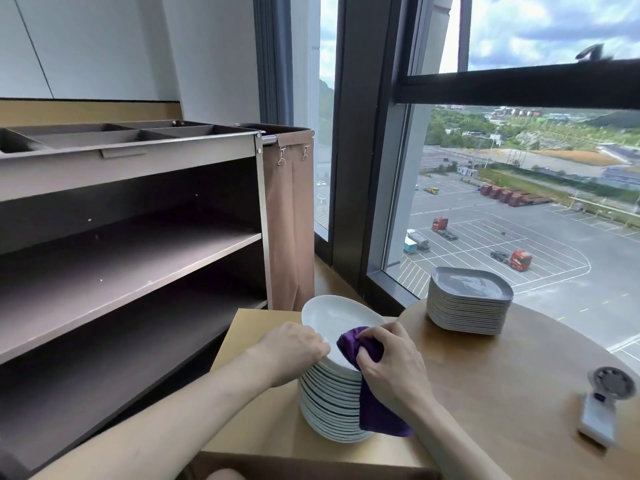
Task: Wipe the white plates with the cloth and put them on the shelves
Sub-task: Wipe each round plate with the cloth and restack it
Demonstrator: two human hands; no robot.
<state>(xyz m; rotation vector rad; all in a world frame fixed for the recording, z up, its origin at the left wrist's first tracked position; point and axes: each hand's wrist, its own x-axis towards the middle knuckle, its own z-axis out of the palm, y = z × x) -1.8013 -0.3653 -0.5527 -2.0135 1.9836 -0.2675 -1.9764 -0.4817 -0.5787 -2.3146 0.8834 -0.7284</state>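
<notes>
A tall stack of white plates (332, 407) stands on a low light wooden stand in front of me. The top white plate (334, 318) is tilted up off the stack. My left hand (294, 348) grips its near left rim. My right hand (388, 358) holds a bunched purple cloth (353, 342) pressed against the plate's face, and the cloth's tail hangs down over the stack's right side. The dark shelves (138, 258) of a service cart stand to the left, with nothing on the two visible boards.
A second stack of grey-topped square plates (469, 299) sits on the round wooden table (502, 393) at the right. A small white fan (604, 403) lies near the table's right edge. A brown fabric bag (291, 216) hangs on the cart's end. Large windows stand behind.
</notes>
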